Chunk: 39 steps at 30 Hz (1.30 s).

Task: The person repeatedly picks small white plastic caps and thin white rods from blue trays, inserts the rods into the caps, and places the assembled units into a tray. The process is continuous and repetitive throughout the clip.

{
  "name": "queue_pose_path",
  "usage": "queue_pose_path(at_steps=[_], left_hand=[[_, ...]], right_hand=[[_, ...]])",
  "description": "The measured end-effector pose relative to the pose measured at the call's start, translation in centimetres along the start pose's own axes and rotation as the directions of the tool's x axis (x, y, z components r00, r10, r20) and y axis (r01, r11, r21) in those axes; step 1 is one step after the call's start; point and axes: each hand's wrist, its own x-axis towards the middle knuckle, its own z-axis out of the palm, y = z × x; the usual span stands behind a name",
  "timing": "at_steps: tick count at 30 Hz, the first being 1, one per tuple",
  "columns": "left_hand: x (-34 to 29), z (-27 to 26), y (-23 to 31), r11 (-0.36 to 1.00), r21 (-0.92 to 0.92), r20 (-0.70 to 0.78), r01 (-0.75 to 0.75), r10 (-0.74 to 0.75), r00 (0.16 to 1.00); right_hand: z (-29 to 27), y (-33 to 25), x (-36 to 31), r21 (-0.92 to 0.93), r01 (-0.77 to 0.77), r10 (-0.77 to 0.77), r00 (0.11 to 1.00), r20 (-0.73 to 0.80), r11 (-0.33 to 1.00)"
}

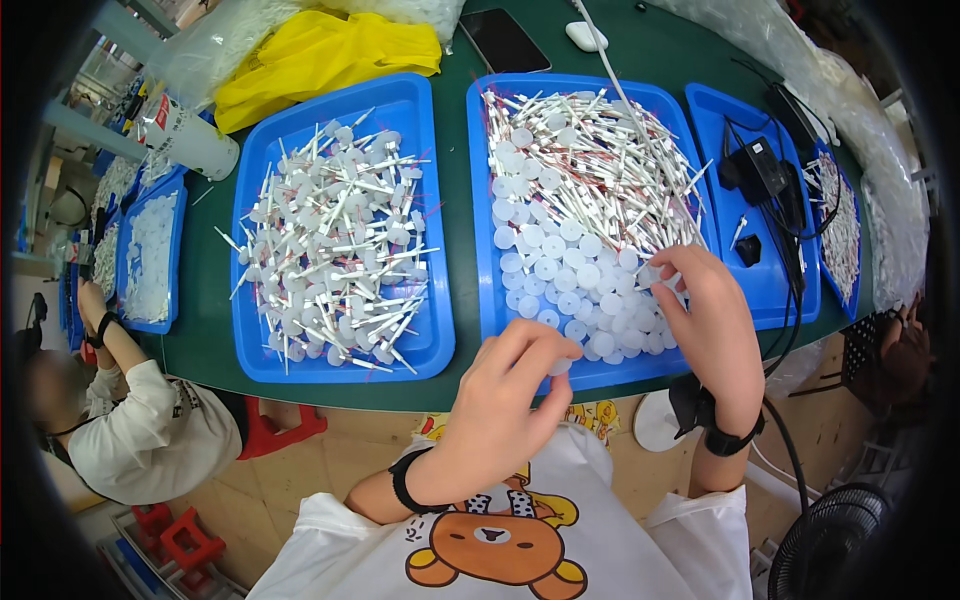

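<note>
My left hand (505,410) is closed in a pinch at the front edge of the middle blue tray (462,230). Between its thumb and forefinger shows a translucent white disc (561,367). Over the right part of the same tray, my right hand (708,325) has thumb and fingers curled together. A small whitish piece shows at its fingertips, too small to make out. Loose frosted discs (555,268) fill the tray's near left part. Thin white sticks with red wires (610,165) are heaped behind and to the right of them.
The left blue tray (440,345) holds sticks with discs fitted on them. At the right, another blue tray (780,305) carries a black adapter (762,170) and cables. A phone (505,40), white case (586,37), yellow bag (325,60) and cup (190,140) stand behind. A co-worker (150,430) sits left.
</note>
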Motion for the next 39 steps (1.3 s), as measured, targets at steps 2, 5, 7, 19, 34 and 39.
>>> queue_pose_path(at_steps=[2, 5, 7, 19, 34, 39], left_hand=[[-0.1, -0.5, 0.0, 0.998, -0.067, -0.006, 0.015, -0.015, 1.0], [-0.3, -1.0, -0.2, 1.0, -0.03, -0.021, 0.004, -0.005, 1.0], [-0.3, -1.3, 0.0, 0.999, -0.041, -0.014, 0.031, -0.031, 0.999], [-0.6, -2.2, -0.7, 0.798, -0.581, 0.051, 0.161, -0.161, 0.986], [-0.5, -3.3, 0.1, 0.431, -0.856, 0.181, 0.286, -0.269, 0.946], [-0.7, -3.3, -0.1, 0.429, -0.866, 0.174, 0.255, -0.219, 0.96]], right_hand=[[0.4, 0.5, 0.9, -0.05, 0.022, -0.021, 1.0, 0.018, 0.999], [1.4, 1.7, 2.2, -0.146, 0.022, -0.009, 0.996, 0.087, 0.989], [1.6, 1.5, 2.5, -0.162, -0.01, 0.029, 0.993, 0.111, 0.987], [-0.4, -0.8, 0.9, -0.038, 0.01, -0.015, 0.99, -0.142, 0.999], [-1.9, -5.6, -3.5, 0.199, 0.362, -0.279, 0.894, -0.35, 0.911], [-2.0, -5.3, -4.2, 0.271, 0.418, -0.309, 0.878, -0.366, 0.867]])
